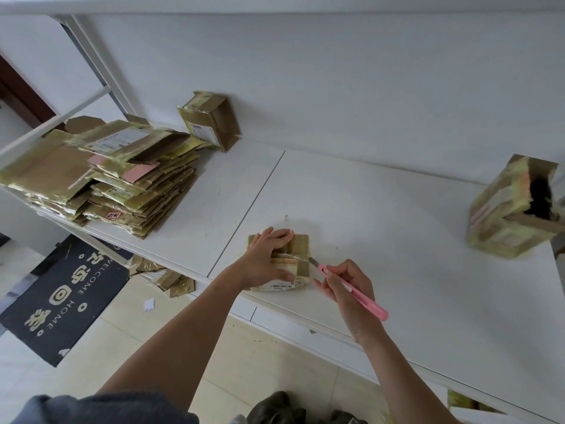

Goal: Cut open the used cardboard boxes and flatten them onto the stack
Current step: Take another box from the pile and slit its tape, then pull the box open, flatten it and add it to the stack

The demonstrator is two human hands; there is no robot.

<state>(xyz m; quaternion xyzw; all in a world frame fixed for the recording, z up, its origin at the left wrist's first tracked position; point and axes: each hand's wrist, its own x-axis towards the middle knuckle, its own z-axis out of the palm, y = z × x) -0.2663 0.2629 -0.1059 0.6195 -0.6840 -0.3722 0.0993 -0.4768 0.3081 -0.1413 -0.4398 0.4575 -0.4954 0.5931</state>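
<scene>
Pink knife [351,287] gripped in right hand [348,293]; left hand [266,258] flat, fingers spread, on box [298,264] (mat [61,298]: "WELCOME HOME").

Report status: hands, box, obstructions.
Left hand flat on small box. Right hand holds pink knife, blade at box edge. Nothing blocking the stack.

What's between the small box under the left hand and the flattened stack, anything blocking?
Nothing visible. The small box, pinned by the left hand, has bare white table between it and the stack. The upright box sits behind the stack's right end, off that path.
</scene>
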